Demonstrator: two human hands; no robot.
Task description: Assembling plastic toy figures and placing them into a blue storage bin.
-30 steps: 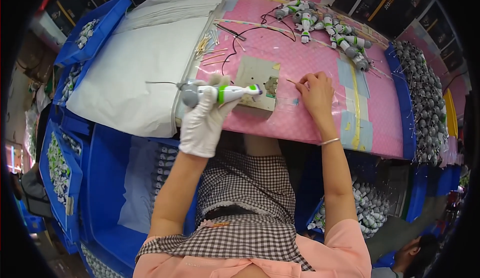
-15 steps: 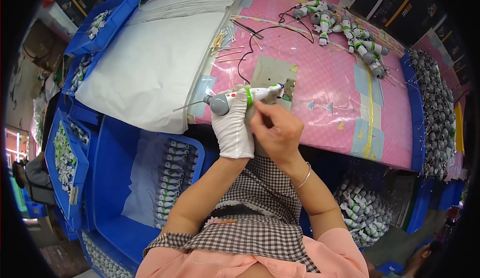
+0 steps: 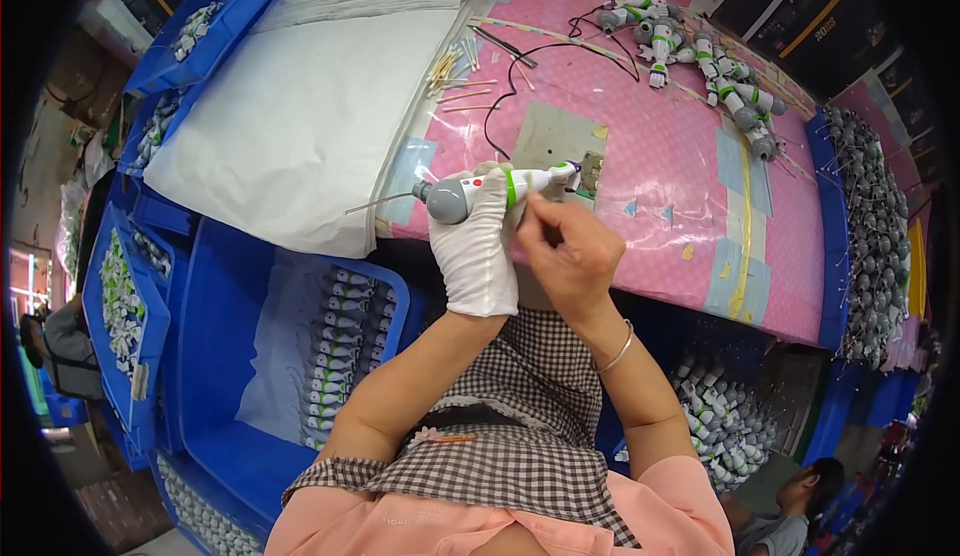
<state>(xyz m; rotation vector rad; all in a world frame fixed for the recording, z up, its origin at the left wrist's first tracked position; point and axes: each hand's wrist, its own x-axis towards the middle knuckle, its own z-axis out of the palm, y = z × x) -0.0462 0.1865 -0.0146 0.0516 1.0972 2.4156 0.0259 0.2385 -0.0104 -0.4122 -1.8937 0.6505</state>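
My left hand (image 3: 474, 264), in a white glove, is closed around a white toy arm (image 3: 533, 182) with a green band and a grey ball end. A thin metal rod (image 3: 380, 203) sticks out from the ball end to the left. The toy's narrow end points right, over a grey plate (image 3: 543, 130) on the table. My bare right hand (image 3: 574, 254) is just below the toy, its fingers curled into a pinch close to the white shaft. Whatever those fingers hold, if anything, is too small or hidden.
A pink covered table (image 3: 650, 256) carries stacked white sheets (image 3: 290, 106), cotton swabs (image 3: 447, 66), a black cable (image 3: 560, 49) and a pile of toy arms (image 3: 660, 46). A blue bin (image 3: 215, 356) with rows of parts stands lower left. Grey parts (image 3: 870, 236) fill a tray at right.
The toy arm and both my hands appear slightly further right, as does the table. My right hand has slid a little along below the shaft, still pinched. A person's head now shows at lower right.
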